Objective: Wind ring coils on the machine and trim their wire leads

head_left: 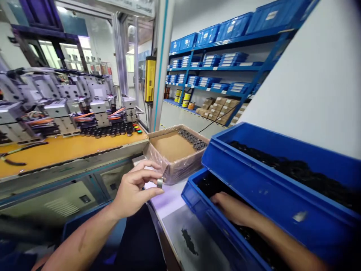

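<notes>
Between thumb and fingertips, my left hand pinches a small silvery metal ring, held in the air near the cardboard box. My right hand reaches into the lower blue bin, which holds black parts. Its fingers are hidden among the dark contents and behind the bin's wall, so what they touch does not show. Directly above that arm, the upper blue bin holds a heap of black ring-like parts.
A plastic-lined cardboard box has small grey parts along its far side. At left, a machine stands over a yellow worktop with pliers and rows of black parts. Behind are blue shelves with bins and cartons.
</notes>
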A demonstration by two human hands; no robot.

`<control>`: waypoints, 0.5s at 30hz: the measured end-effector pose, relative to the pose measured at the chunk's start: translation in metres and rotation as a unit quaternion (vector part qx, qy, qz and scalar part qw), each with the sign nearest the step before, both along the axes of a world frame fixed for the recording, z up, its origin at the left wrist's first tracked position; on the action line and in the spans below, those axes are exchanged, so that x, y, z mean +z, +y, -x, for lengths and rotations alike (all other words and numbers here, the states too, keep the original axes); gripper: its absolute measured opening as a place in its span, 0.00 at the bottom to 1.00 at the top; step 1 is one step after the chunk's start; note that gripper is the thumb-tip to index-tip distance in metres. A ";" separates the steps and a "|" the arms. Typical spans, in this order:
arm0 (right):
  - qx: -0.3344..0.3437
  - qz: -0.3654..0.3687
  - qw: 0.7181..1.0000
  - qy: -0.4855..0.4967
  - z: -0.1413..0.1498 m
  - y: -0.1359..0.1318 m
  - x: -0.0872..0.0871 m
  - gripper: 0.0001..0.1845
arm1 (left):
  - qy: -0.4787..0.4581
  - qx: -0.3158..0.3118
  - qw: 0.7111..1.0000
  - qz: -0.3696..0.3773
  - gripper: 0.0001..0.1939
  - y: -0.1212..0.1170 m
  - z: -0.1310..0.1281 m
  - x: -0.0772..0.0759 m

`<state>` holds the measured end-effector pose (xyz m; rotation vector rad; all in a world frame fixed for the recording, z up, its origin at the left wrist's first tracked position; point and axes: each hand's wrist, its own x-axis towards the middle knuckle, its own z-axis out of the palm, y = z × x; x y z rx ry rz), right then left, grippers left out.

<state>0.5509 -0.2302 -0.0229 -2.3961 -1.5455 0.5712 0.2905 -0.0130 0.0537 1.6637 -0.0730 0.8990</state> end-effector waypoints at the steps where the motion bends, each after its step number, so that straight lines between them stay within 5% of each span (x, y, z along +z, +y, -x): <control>1: 0.005 -0.015 1.000 -0.016 -0.003 0.001 0.003 0.12 | 0.001 -0.010 1.000 0.024 0.16 -0.002 0.009 -0.001; 7: -0.013 -0.182 0.975 -0.125 0.011 0.019 0.059 0.14 | 0.030 -0.042 0.992 0.114 0.20 -0.007 0.035 -0.014; 10: 0.013 -0.357 0.921 -0.158 0.058 0.032 0.088 0.08 | 0.028 -0.076 0.986 0.146 0.15 -0.012 0.037 -0.019; 12: 0.042 -0.474 0.868 -0.142 0.096 0.038 0.093 0.05 | 0.025 -0.081 0.984 0.156 0.14 -0.017 0.037 -0.023; 15: 0.122 -0.510 0.850 -0.055 0.141 0.041 0.081 0.10 | 0.027 -0.074 0.984 0.157 0.20 -0.025 0.035 -0.028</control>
